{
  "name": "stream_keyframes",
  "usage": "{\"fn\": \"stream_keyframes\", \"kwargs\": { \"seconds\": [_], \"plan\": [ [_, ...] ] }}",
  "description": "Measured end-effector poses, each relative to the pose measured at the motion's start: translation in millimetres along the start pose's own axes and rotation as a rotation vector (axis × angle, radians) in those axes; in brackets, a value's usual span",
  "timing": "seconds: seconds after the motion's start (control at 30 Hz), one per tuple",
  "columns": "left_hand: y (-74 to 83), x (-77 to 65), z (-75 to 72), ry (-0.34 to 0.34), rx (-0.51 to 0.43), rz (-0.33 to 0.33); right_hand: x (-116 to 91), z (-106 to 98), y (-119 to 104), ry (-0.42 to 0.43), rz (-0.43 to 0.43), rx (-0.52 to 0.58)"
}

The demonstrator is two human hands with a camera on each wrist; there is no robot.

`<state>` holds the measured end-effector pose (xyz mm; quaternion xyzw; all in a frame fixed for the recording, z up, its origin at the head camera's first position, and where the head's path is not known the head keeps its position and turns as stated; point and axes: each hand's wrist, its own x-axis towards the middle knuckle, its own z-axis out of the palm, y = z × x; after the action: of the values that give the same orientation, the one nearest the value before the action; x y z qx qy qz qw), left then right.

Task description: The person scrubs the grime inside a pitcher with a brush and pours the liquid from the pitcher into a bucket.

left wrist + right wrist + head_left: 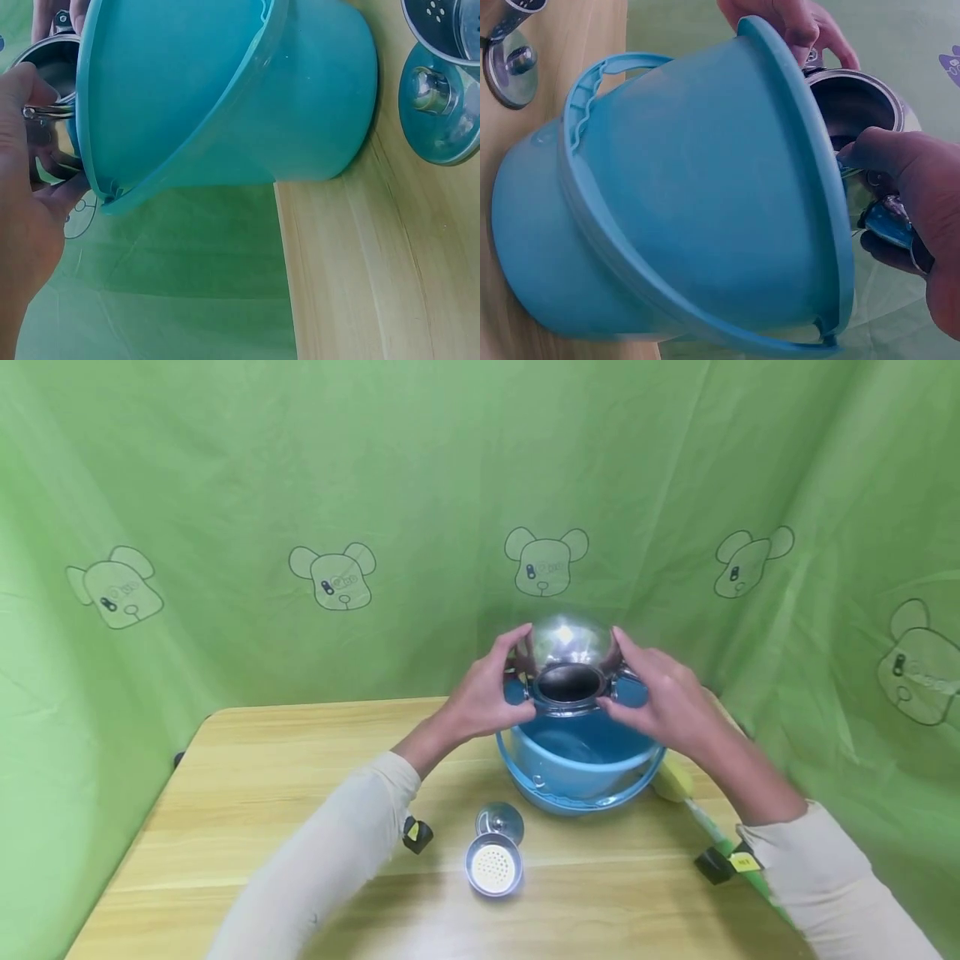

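A shiny stainless steel teapot (566,639) is held over the blue bucket (581,777), tipped so that its round mouth faces me. My left hand (491,685) grips its left side, thumb near the rim and fingers on the body. On the other side my right hand (663,697) grips it the same way, its thumb at the mouth's edge. In the right wrist view the bucket's wall hides part of the teapot (855,105). A round lid with a knob (431,97) and a metal strainer cup with a perforated bottom (493,867) sit on the table.
The bucket's handle (577,806) hangs down its near side. Right of the bucket lies a brush with a yellowish head (673,781) and a green handle, partly under my right forearm. A green curtain (420,468) hangs behind the wooden table (262,777).
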<state>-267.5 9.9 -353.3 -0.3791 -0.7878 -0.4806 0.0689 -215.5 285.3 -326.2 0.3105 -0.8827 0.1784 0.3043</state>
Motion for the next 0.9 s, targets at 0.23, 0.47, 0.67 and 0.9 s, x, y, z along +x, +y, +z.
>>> {"fn": "stream_keyframes", "kwargs": {
  "seconds": [0.23, 0.47, 0.67, 0.9],
  "plan": [
    [0.3, -3.1, 4.3, 0.018, 0.049, 0.037, -3, 6, 5, 0.062, -0.088, -0.003],
    [-1.6, -5.9, 8.6, 0.049, 0.15, 0.083, -6, 9, 6, 0.102, -0.136, -0.011],
    [-1.5, -7.3, 10.6, 0.057, 0.187, 0.133, -9, 11, 7, 0.122, -0.132, 0.002],
    [-0.8, -9.3, 10.9, 0.057, 0.176, 0.142, -11, 13, 7, 0.122, -0.122, 0.0]
  ]
}}
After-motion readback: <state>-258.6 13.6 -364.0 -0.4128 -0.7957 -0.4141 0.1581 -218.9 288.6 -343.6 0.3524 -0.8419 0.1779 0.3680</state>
